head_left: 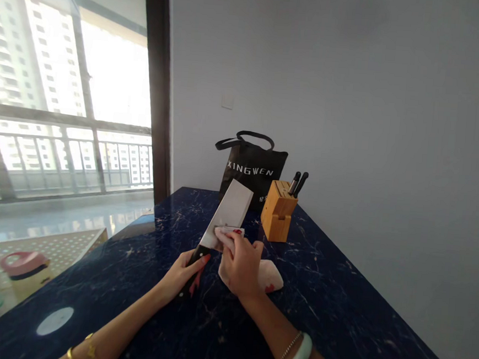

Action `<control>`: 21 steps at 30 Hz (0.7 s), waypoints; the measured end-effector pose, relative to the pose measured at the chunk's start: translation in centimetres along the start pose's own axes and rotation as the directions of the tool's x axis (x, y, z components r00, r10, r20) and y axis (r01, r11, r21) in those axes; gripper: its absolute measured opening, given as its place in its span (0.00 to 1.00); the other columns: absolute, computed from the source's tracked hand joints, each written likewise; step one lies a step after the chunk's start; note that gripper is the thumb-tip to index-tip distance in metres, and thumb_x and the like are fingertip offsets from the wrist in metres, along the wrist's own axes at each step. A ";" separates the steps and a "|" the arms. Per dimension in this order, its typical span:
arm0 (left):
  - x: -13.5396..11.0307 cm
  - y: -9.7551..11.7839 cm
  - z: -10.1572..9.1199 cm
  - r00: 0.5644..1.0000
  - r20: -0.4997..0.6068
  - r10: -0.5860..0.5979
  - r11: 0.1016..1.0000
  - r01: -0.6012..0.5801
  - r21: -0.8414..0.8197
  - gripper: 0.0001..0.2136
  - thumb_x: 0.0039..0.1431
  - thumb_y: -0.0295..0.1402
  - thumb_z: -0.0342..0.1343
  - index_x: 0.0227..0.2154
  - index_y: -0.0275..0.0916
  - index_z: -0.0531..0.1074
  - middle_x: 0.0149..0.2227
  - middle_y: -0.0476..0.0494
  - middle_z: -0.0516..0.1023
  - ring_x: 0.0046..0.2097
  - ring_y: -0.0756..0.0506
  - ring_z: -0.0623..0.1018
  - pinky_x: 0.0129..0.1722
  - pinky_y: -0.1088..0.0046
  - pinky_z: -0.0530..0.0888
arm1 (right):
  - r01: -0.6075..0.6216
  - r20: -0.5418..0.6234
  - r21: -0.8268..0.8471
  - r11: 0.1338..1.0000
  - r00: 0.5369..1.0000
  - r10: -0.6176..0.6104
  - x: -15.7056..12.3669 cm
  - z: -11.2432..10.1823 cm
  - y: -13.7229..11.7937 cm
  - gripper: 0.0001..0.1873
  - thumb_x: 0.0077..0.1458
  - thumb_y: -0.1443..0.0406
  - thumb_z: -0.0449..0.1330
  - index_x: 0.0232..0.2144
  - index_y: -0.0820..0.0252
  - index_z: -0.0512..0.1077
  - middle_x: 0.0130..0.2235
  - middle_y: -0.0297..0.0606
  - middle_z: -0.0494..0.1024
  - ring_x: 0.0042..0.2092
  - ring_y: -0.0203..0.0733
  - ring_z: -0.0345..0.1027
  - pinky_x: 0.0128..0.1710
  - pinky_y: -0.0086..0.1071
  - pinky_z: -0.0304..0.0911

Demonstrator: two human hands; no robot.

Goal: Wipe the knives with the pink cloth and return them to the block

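Cleaver (229, 211): broad rectangular steel blade, black handle (195, 258). Held tilted above the dark blue marble-patterned countertop (319, 324), handle end low and near the person, blade end raised. Long axis runs from lower left up and away to the right, pointing toward the tote bag. Contact between the handle's butt and the countertop cannot be confirmed.

Left to right across the view: a tall window (67, 99) with a balcony railing and high-rise buildings beyond it. Below that, past the countertop edge, a white perforated panel (38, 252) with a pink-lidded container (25, 270) on it.

Left hand (182, 274): clenched around the handle, with a gold bracelet (70, 356) on the wrist. Right hand (239, 265): nearer the blade, fingers pinching a white cloth (227, 235) against the blade's flat close to the handle. A jade bangle (295, 358) sits on this wrist. A pale cloth (271, 276) with a red mark lies on the countertop beneath this hand; whether it is the same piece cannot be determined.

Farther right: a black tote bag (251, 169) printed "XINGWEN" stands behind the blade. Beside it is a bamboo knife block (277, 213) holding two dark-handled knives (298, 183). A grey wall (395, 103) closes the view.
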State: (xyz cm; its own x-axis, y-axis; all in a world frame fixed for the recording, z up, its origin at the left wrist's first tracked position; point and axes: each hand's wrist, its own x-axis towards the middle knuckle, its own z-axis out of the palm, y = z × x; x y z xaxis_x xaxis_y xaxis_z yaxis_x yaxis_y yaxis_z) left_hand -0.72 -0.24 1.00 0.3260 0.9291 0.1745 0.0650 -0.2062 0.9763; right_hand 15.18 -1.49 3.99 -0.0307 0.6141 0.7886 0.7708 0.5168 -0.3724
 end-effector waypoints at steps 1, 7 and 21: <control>0.0 -0.1 0.0 1.000 0.000 -0.005 1.000 0.005 0.008 0.16 0.52 0.45 0.51 0.23 0.37 0.59 0.12 0.53 0.67 0.11 0.53 0.64 0.09 0.82 0.61 | -0.008 -0.007 -0.005 1.000 1.000 0.008 0.0 0.0 0.1 0.15 0.51 0.70 0.53 0.42 0.53 0.66 0.40 0.32 0.74 0.39 0.37 0.64 0.39 0.35 0.43; 0.2 -0.4 0.1 0.998 -0.061 0.010 0.999 -0.006 0.054 0.15 0.52 0.46 0.50 0.27 0.37 0.60 0.13 0.55 0.65 0.12 0.53 0.64 0.10 0.81 0.61 | 0.082 0.122 -0.037 0.996 0.990 -0.077 -0.6 0.7 -0.9 0.14 0.51 0.70 0.55 0.41 0.56 0.66 0.39 0.33 0.74 0.40 0.36 0.65 0.37 0.34 0.43; 0.3 -0.3 0.0 0.993 -0.119 0.007 0.970 0.022 0.242 0.15 0.52 0.45 0.48 0.28 0.36 0.64 0.13 0.54 0.66 0.12 0.51 0.66 0.10 0.79 0.63 | 0.136 0.097 -0.177 0.975 0.988 -0.120 4.3 1.3 -1.1 0.11 0.55 0.68 0.50 0.41 0.58 0.65 0.41 0.37 0.74 0.40 0.38 0.64 0.38 0.35 0.41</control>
State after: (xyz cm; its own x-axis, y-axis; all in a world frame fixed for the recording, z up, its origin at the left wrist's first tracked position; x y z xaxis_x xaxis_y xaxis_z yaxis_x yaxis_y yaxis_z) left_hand -0.59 0.13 0.73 0.2119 0.9575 0.1958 0.2982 -0.2541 0.9201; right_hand 13.36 1.36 7.19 -0.1845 0.6025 0.7765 0.8599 0.4815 -0.1693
